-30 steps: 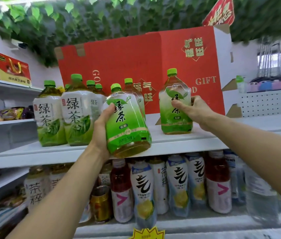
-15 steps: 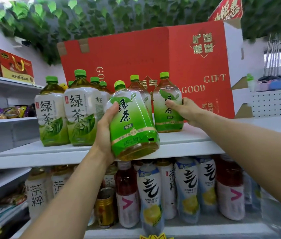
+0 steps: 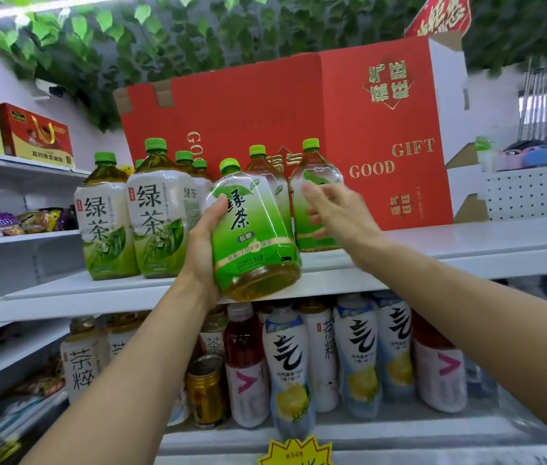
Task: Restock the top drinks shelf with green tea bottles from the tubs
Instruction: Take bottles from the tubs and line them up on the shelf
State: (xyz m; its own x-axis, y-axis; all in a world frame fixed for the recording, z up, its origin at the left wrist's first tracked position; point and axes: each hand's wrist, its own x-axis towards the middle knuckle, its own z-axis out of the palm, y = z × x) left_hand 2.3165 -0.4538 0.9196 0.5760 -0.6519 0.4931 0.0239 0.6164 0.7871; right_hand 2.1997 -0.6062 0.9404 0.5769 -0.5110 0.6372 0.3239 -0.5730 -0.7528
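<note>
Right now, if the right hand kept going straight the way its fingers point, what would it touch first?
Most likely the green tea bottle standing on the top shelf, just beyond the right hand; motion blur hides the gap.

Green-capped, green-labelled tea bottle point(image 3: 253, 229) (amber liquid); red gift box point(image 3: 299, 129), gold lettering.

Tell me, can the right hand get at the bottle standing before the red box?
Probably yes: the right hand, open, is directly before that bottle, nothing between them.

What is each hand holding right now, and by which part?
The left hand grips a tilted green tea bottle by the side of its body. The right hand holds nothing, fingers spread before a shelved bottle.
</note>
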